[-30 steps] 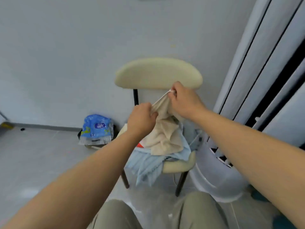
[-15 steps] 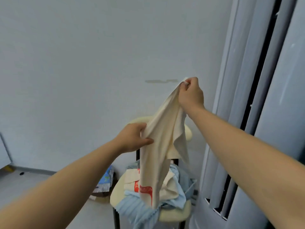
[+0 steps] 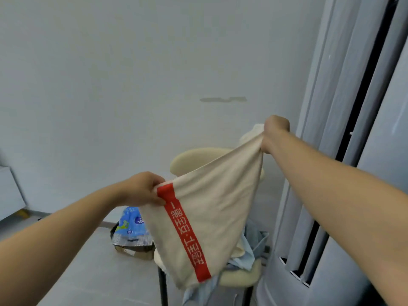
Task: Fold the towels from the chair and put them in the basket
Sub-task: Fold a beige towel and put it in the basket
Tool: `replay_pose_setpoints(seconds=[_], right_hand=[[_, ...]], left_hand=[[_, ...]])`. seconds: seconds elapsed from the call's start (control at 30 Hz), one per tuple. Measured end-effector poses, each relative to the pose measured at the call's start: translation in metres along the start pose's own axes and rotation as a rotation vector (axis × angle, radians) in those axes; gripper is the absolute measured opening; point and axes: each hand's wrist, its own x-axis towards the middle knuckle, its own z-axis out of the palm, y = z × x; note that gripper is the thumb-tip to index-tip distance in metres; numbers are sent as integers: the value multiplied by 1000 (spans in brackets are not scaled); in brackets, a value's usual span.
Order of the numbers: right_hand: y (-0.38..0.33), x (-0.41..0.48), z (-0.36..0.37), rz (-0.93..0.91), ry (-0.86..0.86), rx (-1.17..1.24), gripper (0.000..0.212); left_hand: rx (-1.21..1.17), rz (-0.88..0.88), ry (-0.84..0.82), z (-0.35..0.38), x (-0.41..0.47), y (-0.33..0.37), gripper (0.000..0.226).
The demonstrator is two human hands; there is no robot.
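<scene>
A blue packet [image 3: 132,224] lies atop a cardboard box [image 3: 135,253] on the grey floor [image 3: 88,272].

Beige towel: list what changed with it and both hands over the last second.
The beige towel came up off the chair pile and now hangs spread out, red stripe showing. The right hand carried its corner up and rightward; the left hand moved down the edge to the striped end and pulled left. Both hands still hold it; the blue towels stayed on the chair.
</scene>
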Motion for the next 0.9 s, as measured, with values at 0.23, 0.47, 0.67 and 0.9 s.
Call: replay_pose_setpoints(seconds=[0.23, 0.47, 0.67, 0.9], right_hand=[[10, 21, 4, -162, -115, -388, 27], [27, 22, -3, -756, -183, -1112, 36], [39, 19, 2, -726, -285, -1207, 39], [42, 2, 5, -601, -321, -1286, 26]], left_hand=[[-245, -113, 298, -9, 17, -29, 4], [-771, -236, 494, -17, 33, -19, 21], [-1023, -324, 355, -22, 41, 0, 24], [-1076, -375, 234, -19, 44, 11, 24]])
